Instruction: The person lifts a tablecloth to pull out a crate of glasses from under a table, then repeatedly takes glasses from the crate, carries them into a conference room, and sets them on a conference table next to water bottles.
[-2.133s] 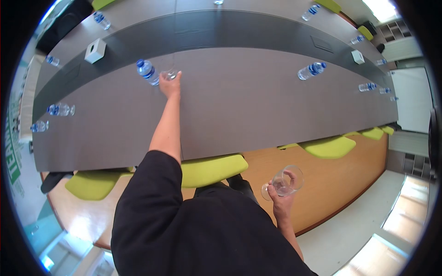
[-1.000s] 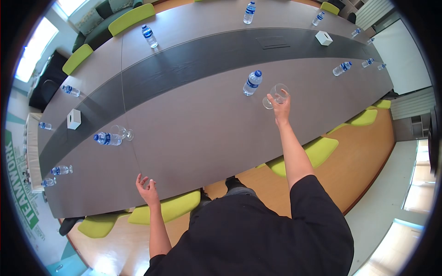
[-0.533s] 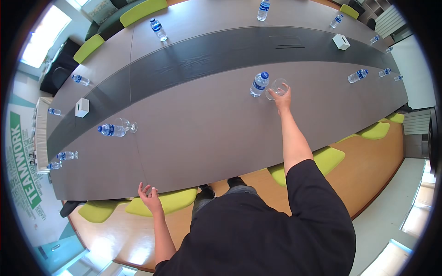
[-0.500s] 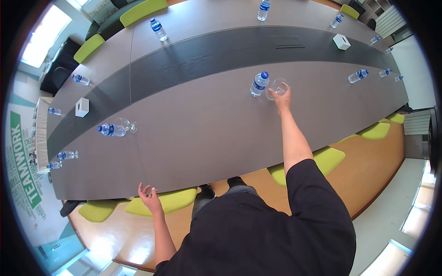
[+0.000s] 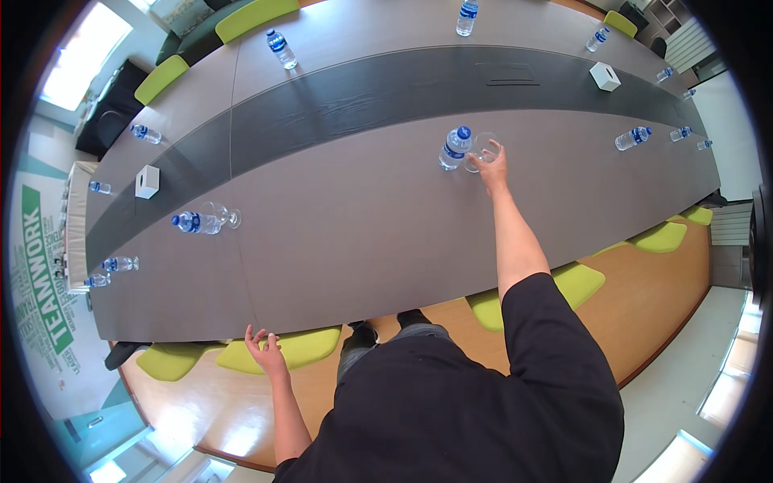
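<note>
On the table's near side, my right hand (image 5: 493, 167) has its thumb and fingers curved around a clear stemmed glass (image 5: 485, 145). The glass stands just right of a water bottle (image 5: 456, 149) with a blue cap and label; I cannot tell whether they touch. My left hand (image 5: 268, 354) is near the table's front edge, above a green chair, with loosely bent fingers apart and nothing in it. Farther left on the table, a second water bottle (image 5: 196, 223) is beside another stemmed glass (image 5: 231, 216).
The long brown table (image 5: 362, 241) has a dark central band (image 5: 346, 97). White boxes stand at its left (image 5: 147, 183) and right (image 5: 605, 76). More bottles line the far side, including one bottle (image 5: 281, 50). Green chairs (image 5: 576, 286) sit along the near edge.
My right hand and the glass have shifted slightly left, closer to the bottle. My left hand has barely moved. The whole view has tilted a little.
</note>
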`<control>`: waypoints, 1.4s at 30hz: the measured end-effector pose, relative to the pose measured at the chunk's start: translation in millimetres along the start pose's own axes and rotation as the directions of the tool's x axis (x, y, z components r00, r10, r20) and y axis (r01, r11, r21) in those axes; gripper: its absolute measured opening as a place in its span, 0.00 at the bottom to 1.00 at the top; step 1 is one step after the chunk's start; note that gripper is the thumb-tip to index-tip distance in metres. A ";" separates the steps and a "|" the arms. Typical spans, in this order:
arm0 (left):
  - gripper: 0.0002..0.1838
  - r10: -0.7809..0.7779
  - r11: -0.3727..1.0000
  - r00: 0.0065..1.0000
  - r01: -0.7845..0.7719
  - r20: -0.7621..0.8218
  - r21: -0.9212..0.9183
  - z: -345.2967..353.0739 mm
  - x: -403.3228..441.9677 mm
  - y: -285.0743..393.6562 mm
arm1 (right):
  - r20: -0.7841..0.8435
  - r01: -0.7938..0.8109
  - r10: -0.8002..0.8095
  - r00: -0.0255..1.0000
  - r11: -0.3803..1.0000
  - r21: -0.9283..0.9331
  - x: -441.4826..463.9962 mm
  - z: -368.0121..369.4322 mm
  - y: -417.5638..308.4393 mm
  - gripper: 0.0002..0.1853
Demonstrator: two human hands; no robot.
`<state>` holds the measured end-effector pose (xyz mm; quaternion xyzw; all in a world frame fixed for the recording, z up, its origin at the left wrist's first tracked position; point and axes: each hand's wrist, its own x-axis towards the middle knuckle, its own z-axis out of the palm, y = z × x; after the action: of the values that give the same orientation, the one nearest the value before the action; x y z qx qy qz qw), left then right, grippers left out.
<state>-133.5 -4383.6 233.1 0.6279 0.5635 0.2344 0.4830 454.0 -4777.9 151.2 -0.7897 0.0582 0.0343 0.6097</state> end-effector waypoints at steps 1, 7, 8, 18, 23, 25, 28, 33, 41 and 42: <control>0.35 0.000 1.000 1.000 0.000 0.000 -0.002 0.6 -0.6 -0.9 | -0.004 0.005 -0.005 1.000 1.000 -0.005 2.1 0.8 0.9 0.53; 0.35 -0.014 1.000 1.000 0.014 -0.004 0.002 0.9 -4.9 -6.7 | 0.029 -0.005 0.006 1.000 1.000 -0.022 9.5 -0.2 2.7 0.56; 0.35 -0.017 1.000 1.000 0.017 -0.004 0.002 1.4 -6.5 -5.4 | 0.034 -0.010 0.011 0.999 1.000 -0.023 11.4 -0.8 4.2 0.57; 0.35 -0.015 1.000 1.000 0.015 -0.008 -0.010 2.9 -13.4 -0.8 | -0.233 -0.125 0.068 0.970 0.963 -0.241 -7.7 -0.5 34.1 0.59; 0.31 0.074 0.996 0.997 -0.074 0.003 -0.043 6.7 -25.6 6.5 | -0.483 -0.086 -0.019 0.876 0.977 -0.195 -84.0 17.6 36.3 0.42; 0.24 0.098 0.992 0.995 -0.097 0.006 -0.084 7.4 -35.9 12.3 | -0.421 0.011 -0.079 0.904 0.987 -0.160 -129.5 31.8 37.6 0.33; 0.10 0.114 0.980 0.991 -0.101 0.065 -0.169 0.6 -48.9 8.9 | 0.043 -0.197 0.193 0.980 0.938 0.284 -214.2 52.4 6.6 0.13; 0.06 0.537 0.844 0.843 -0.537 0.015 -0.020 0.9 -102.2 87.2 | 0.711 -0.390 0.148 0.687 0.901 0.189 -380.6 117.4 -76.6 0.12; 0.25 0.785 0.464 0.478 -0.875 0.393 0.137 -106.9 -140.7 87.2 | 0.966 -0.729 0.102 -0.239 0.638 -0.248 -595.6 189.2 -192.6 0.26; 0.26 0.760 0.502 0.530 -0.846 0.375 0.179 -133.3 -141.2 74.8 | 0.952 -0.728 0.143 -0.270 0.617 -0.299 -620.4 195.9 -199.8 0.27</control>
<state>-245.3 -4462.2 390.1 0.9147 0.1695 0.2519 0.2667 -130.7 -4507.5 370.8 -0.2738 -0.0822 0.7928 0.5383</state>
